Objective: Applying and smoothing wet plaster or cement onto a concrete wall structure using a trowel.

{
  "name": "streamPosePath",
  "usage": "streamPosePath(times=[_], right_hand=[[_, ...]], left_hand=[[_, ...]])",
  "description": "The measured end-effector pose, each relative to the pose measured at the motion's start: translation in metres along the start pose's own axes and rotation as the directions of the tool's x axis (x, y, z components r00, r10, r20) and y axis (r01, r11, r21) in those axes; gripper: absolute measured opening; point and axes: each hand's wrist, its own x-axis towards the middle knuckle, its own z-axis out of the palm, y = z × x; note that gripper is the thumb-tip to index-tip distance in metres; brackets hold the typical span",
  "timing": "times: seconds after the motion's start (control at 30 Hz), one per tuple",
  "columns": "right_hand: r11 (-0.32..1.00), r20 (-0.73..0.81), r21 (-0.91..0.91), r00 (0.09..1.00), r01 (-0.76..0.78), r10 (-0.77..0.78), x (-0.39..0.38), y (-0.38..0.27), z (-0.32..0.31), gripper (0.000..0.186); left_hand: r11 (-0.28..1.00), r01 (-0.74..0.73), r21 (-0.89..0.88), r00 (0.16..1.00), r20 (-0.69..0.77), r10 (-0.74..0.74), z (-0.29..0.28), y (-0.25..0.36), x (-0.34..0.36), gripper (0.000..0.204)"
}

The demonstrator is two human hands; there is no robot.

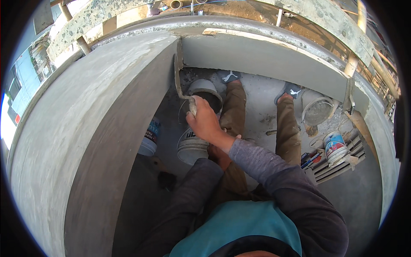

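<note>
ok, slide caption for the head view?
Right hand grips a trowel, seen nearly edge-on, near the inside corner of a grey wall, with a pale bucket below.

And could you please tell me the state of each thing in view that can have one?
Trowel: held by its handle, blade at the wall corner.
Right hand: closed around the trowel's handle.
Left hand: partly hidden behind the right forearm; grip unclear.
Bucket beyond the right hand: open, dark inside.
Bucket at far right: open, grey material inside.
Dark slippers: worn.
</note>
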Motion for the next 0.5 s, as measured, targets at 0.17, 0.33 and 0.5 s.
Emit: streamPosePath(times=[0.17, 0.33, 0.5], right_hand=[[0.999, -0.118, -0.022, 0.993, -0.028, 0.025, 0.037, 0.001, -0.014, 0.053], [0.996, -0.058, -0.055, 0.997, -0.063, 0.06, 0.042, -0.005, 0.004, 0.054], [0.987, 0.011, -0.047, 0.988, -0.156, 0.157, 0.01, 0.006, 0.025, 0.054]], left_hand=[[0.997, 0.054, 0.049, 0.99, 0.126, -0.06, -0.015, 0.031, 0.009, 0.056], [0.988, -0.151, -0.035, 0.968, -0.207, 0.141, 0.036, -0.014, -0.003, 0.053], [0.985, -0.127, -0.12, 0.969, -0.229, 0.097, 0.049, -0.013, -0.004, 0.061]])
